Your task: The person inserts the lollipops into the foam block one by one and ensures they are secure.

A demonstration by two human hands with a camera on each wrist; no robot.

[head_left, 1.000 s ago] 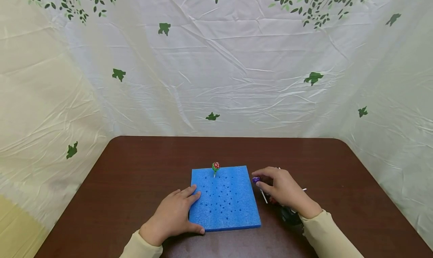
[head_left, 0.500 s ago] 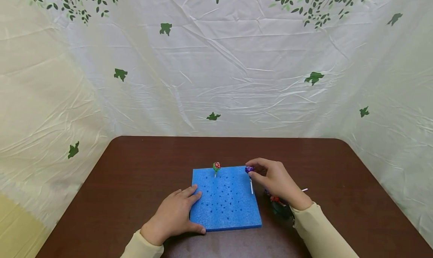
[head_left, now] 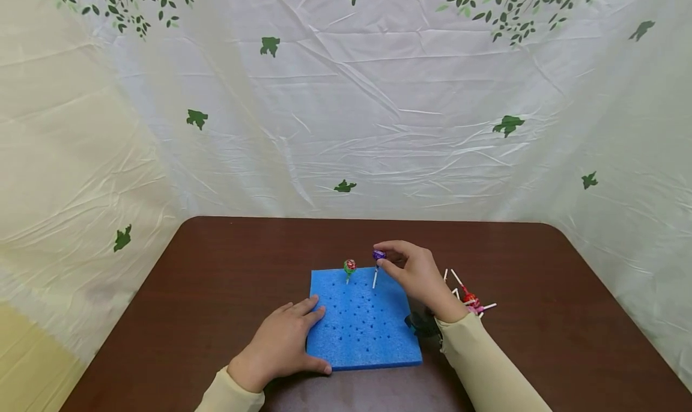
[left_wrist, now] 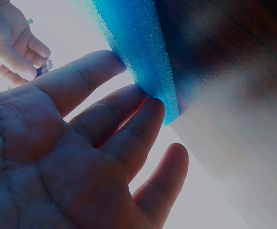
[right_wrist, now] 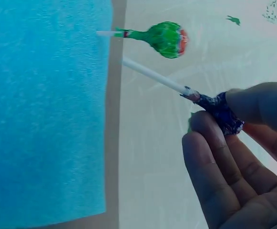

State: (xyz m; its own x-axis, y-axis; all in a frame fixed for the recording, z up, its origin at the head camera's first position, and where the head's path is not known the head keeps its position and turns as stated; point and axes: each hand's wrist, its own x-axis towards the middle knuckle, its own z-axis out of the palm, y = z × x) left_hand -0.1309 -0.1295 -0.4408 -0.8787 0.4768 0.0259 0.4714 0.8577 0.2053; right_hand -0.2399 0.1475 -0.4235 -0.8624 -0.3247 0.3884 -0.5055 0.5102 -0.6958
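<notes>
A blue foam board (head_left: 362, 340) dotted with small holes lies on the table. Near its far edge a green-and-red lollipop (head_left: 349, 266) stands upright, its stick in the foam. My right hand (head_left: 413, 271) pinches a purple lollipop (head_left: 379, 255) by its wrapped head, the white stick pointing down over the far part of the board. In the right wrist view the tip of that stick (right_wrist: 152, 76) is apart from the foam. My left hand (head_left: 286, 340) rests against the board's left side, fingers extended; in the left wrist view its fingertips touch the board's edge.
Several more lollipops (head_left: 471, 301) lie in a pile right of the board, partly behind my right forearm. A dark object (head_left: 424, 325) sits under my right wrist. The brown table (head_left: 243, 250) ends at a white leaf-print cloth (head_left: 421, 99).
My right hand has carried the purple lollipop left from beside the board to over its far part, near the green-and-red one. More of the pile now shows. The left hand stays put.
</notes>
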